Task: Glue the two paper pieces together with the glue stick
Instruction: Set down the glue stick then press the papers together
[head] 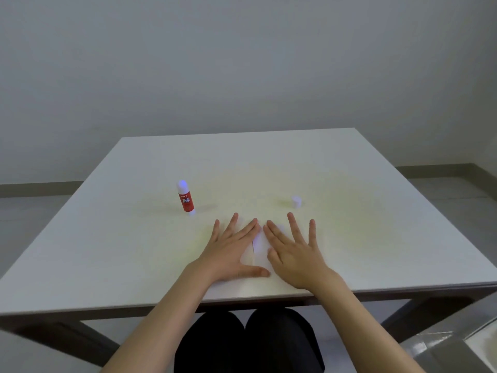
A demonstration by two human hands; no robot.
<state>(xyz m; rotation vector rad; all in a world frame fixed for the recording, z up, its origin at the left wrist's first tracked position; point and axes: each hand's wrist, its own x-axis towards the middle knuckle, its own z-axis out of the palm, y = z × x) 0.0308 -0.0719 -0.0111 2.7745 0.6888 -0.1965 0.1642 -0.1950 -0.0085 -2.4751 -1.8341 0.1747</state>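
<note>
Both hands lie flat, palms down, fingers spread, near the front edge of the white table (349, 184); the left hand (231, 251) and the right hand (294, 254) sit side by side, index fingertips almost meeting; neither hand grips anything, both pressing on the paper pieces (256, 246) beneath them. The paper is white on a white top and largely covered by the palms; only a narrow strip shows between the hands, with one thin vertical line that may be an edge or seam; whether the two pieces overlap cannot be told. The glue stick (185, 198), red label, stands upright and uncapped to the left, well apart from the left hand; its tip is washed out by glare. A small white cap (296, 201) rests beyond the right hand, blurred. Both forearms are cut off by the lower frame.
</note>
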